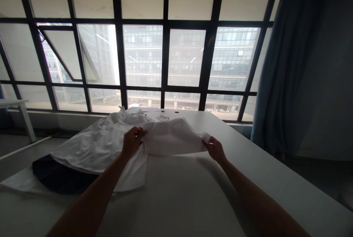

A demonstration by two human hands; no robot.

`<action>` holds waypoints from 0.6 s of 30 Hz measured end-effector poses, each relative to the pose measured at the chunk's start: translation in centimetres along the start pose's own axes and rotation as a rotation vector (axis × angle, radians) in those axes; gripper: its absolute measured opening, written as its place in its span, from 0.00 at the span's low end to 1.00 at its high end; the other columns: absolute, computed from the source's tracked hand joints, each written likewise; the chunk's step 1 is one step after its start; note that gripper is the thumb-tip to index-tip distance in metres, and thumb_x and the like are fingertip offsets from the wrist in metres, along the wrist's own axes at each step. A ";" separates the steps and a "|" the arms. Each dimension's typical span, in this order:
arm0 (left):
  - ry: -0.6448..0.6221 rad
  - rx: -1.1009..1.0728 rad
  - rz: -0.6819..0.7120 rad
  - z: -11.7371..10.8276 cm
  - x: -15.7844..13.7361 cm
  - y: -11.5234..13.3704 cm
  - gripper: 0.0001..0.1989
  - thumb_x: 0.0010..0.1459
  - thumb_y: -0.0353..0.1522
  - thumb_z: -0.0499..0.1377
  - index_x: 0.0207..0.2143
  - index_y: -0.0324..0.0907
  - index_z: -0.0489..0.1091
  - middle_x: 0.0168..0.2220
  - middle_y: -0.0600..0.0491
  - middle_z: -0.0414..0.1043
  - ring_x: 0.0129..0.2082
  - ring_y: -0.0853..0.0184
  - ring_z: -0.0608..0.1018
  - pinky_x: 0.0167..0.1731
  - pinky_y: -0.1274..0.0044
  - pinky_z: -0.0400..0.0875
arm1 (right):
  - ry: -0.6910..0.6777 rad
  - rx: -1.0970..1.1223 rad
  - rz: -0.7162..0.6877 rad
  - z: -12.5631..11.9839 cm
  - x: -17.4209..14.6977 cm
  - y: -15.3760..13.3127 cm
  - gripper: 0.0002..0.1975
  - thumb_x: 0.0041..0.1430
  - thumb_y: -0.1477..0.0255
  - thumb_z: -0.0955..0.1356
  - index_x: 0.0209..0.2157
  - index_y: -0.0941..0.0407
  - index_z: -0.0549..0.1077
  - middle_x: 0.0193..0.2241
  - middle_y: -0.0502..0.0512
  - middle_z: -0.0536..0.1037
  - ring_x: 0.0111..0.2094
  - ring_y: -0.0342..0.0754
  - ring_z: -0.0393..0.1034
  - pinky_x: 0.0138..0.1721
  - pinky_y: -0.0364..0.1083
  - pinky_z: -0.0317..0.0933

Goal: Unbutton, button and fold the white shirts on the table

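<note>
A piece of thin white cloth [173, 137] is stretched between my two hands, slightly above the white table [182, 193]. My left hand [133, 139] pinches its left edge, and my right hand [215, 148] grips the right end. The cloth seems to be part of a garment, but I cannot tell which part. Close by on the left lies a rumpled heap of white clothing [102, 141]. From under that heap a dark navy fabric [62, 178] shows, with more white cloth [23, 183] beneath it.
Small dark round spots [177, 112] mark the far end of the table. Beyond it stands a wide, dark-framed window [142, 55]. A blue curtain [284, 71] hangs at the right. Another white table [13, 103] is at the far left.
</note>
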State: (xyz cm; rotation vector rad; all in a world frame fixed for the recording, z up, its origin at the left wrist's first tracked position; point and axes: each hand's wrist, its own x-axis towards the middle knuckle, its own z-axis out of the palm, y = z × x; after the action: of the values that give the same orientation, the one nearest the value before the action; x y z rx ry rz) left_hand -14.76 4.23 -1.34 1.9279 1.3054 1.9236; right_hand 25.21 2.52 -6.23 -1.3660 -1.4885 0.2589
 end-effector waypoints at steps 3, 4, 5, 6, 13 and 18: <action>0.101 0.119 -0.117 -0.7 0.6 -2.2 0.12 0.50 0.40 0.62 0.23 0.43 0.66 0.22 0.56 0.72 0.24 0.67 0.74 0.27 0.77 0.68 | -0.146 0.091 0.098 -0.7 0.3 0.3 0.17 0.48 0.55 0.69 0.29 0.54 0.68 0.33 0.57 0.76 0.36 0.52 0.71 0.37 0.49 0.67; 0.133 0.155 -0.135 -1.0 0.7 -2.7 0.12 0.51 0.40 0.61 0.24 0.43 0.66 0.22 0.56 0.71 0.24 0.67 0.74 0.28 0.77 0.68 | -0.223 0.140 0.116 -0.9 0.2 0.0 0.17 0.45 0.56 0.70 0.27 0.55 0.67 0.32 0.55 0.76 0.34 0.51 0.70 0.36 0.49 0.66; 0.163 0.182 -0.139 -1.2 0.8 -3.0 0.12 0.51 0.41 0.61 0.25 0.43 0.66 0.22 0.55 0.71 0.24 0.66 0.74 0.29 0.76 0.68 | -0.305 0.200 0.137 -1.0 0.0 -0.6 0.17 0.42 0.57 0.71 0.25 0.55 0.66 0.30 0.53 0.75 0.33 0.50 0.69 0.35 0.48 0.65; 0.184 0.201 -0.128 -1.3 0.9 -3.2 0.12 0.52 0.41 0.60 0.26 0.43 0.66 0.23 0.55 0.72 0.25 0.66 0.74 0.30 0.76 0.68 | -0.384 0.269 0.162 -1.0 -0.3 -1.5 0.17 0.39 0.59 0.72 0.24 0.55 0.64 0.27 0.51 0.74 0.31 0.48 0.68 0.33 0.47 0.63; -0.039 0.251 0.198 -0.3 -0.3 -0.7 0.14 0.62 0.43 0.53 0.34 0.42 0.70 0.37 0.48 0.77 0.41 0.60 0.76 0.46 0.69 0.68 | -0.914 0.612 0.160 0.4 -4.0 -10.6 0.21 0.36 0.67 0.77 0.20 0.56 0.61 0.38 0.54 0.76 0.33 0.46 0.68 0.33 0.45 0.63; -0.024 0.308 0.359 -0.6 -0.6 2.3 0.13 0.65 0.41 0.51 0.40 0.42 0.70 0.48 0.46 0.75 0.50 0.59 0.74 0.53 0.66 0.63 | -1.631 0.472 0.211 1.7 -5.4 -11.6 0.21 0.43 0.57 0.76 0.30 0.59 0.72 0.36 0.59 0.79 0.34 0.49 0.74 0.35 0.47 0.67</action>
State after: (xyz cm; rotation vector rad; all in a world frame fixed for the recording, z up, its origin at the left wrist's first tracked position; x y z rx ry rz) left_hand -14.12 2.17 -0.25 2.4758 1.3970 1.9291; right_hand 15.87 -4.86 -1.32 -0.7678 -2.2231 2.0670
